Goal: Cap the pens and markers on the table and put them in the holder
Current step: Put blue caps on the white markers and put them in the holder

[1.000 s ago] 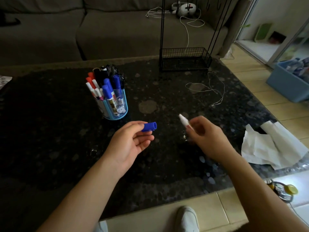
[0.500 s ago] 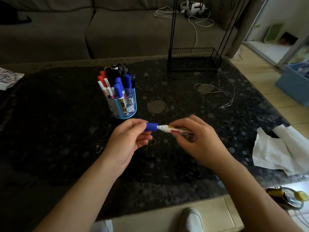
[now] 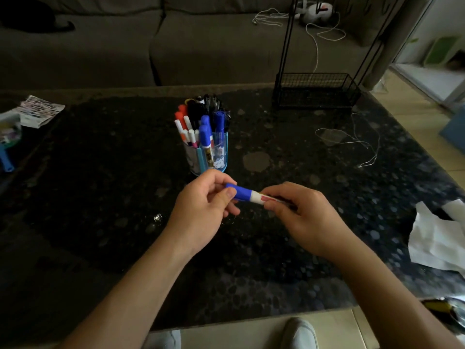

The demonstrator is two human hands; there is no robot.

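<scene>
A white marker lies level between both hands above the dark table. A blue cap sits pushed over its tip. My left hand pinches the cap with thumb and fingers. My right hand grips the marker's barrel, hiding most of it. Just behind the hands stands a clear blue holder, upright and packed with several capped pens and markers in blue, red, white and black.
A black wire basket on a tall stand sits at the table's back right, with a thin white cord beside it. Crumpled white paper lies at the right edge. Printed packets lie far left. A sofa runs behind.
The cap and the marker were apart a second ago. The hands came together and the blue cap slid over the marker's tip, farther on now than half a second ago.
</scene>
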